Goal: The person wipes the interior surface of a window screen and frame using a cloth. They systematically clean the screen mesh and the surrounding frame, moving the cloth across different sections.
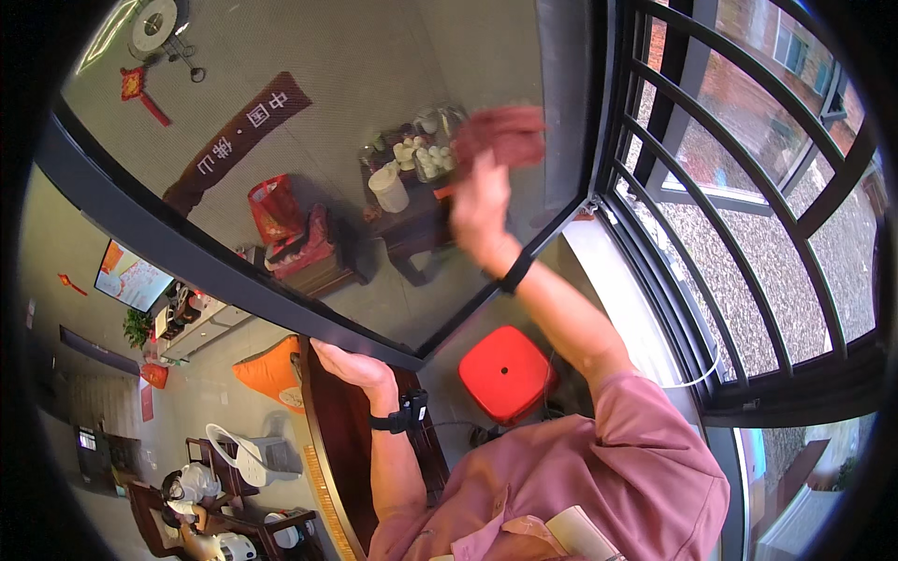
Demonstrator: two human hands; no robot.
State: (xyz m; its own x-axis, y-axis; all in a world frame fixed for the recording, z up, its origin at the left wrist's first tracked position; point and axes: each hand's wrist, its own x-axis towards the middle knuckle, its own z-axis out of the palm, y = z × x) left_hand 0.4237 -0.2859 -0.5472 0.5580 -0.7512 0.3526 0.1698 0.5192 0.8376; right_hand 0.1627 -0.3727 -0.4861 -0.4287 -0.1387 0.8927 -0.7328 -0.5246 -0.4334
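An open glass window sash with a dark metal frame (231,245) stands before me. My left hand (354,365) rests its straightened fingers against the underside of the frame's lower left edge. Raised at the upper centre, my right hand (484,203) has a reddish-brown cloth (499,137) under its fingers, flat against the pane. The hand and cloth are slightly blurred. Black bands circle both wrists, the left one bearing a small device.
A red plastic stool (506,372) stands below the sash. To the right are a white sill (624,273) and curved dark window bars (744,168). A dark wooden seat (337,428) and orange cushion (273,372) lie left. Farther off are a white chair (245,456) and seated people (193,491).
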